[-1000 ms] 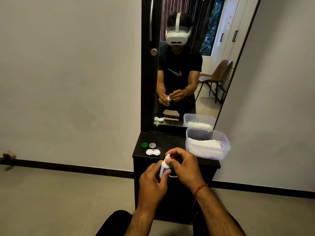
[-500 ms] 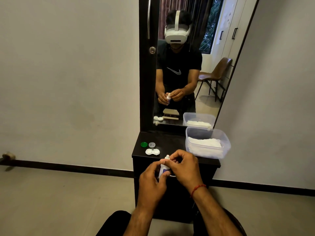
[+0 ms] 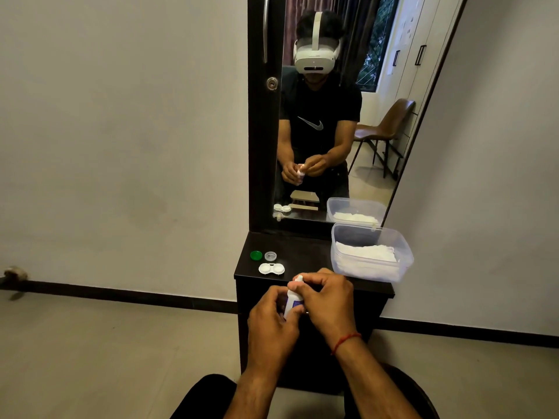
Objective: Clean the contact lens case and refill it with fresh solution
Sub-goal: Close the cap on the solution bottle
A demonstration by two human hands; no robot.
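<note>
A small white solution bottle point(image 3: 292, 300) with a purple label stands upright in my left hand point(image 3: 272, 323), whose fingers curl round its body. My right hand point(image 3: 328, 297) pinches the bottle's top with thumb and fingertips. Both hands hover just in front of the dark dresser top point(image 3: 302, 246). On that top lies the white contact lens case point(image 3: 271, 268), both wells uncovered. Behind the case sit its green cap point(image 3: 256, 255) and its clear cap point(image 3: 270, 255). The bottle's lower half is hidden by my fingers.
A clear plastic tub point(image 3: 371, 252) holding white tissues stands at the dresser's right. A tall mirror point(image 3: 329, 116) rises behind, reflecting a person and a brown chair. Grey walls flank the dresser, with tiled floor below.
My hands and the bottle have stayed close together in front of the dresser, drifting slightly lower in view. My right fingers have shifted a little on the bottle's top.
</note>
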